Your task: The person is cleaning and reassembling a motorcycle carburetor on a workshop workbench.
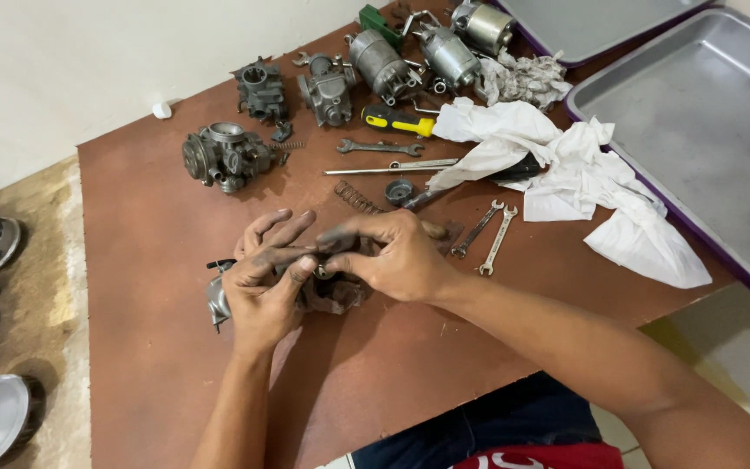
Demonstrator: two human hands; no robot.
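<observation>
**Two greasy hands on a carburetor part**

On the brown tabletop (158,347), near its front edge, both hands meet over one small carburetor (219,295). Its grey metal body shows only at the outer side of the left hand (262,291); the rest is hidden under the palms. The left hand is partly closed around it from below, with the upper fingers stretched out and dirty with grease. The right hand (397,256) bends over the top, and its fingertips pinch toward a small piece between the two hands; what the piece is, I cannot tell.

Just beyond the right hand lie a coil spring (356,198) and a small round cap (399,191). Two open-end wrenches (488,233) rest just beside this hand, on its outer side. Further away are a screwdriver with yellow handle (398,121), white rags (566,174), several other carburetors (227,155), and a metal tray (705,122).
</observation>
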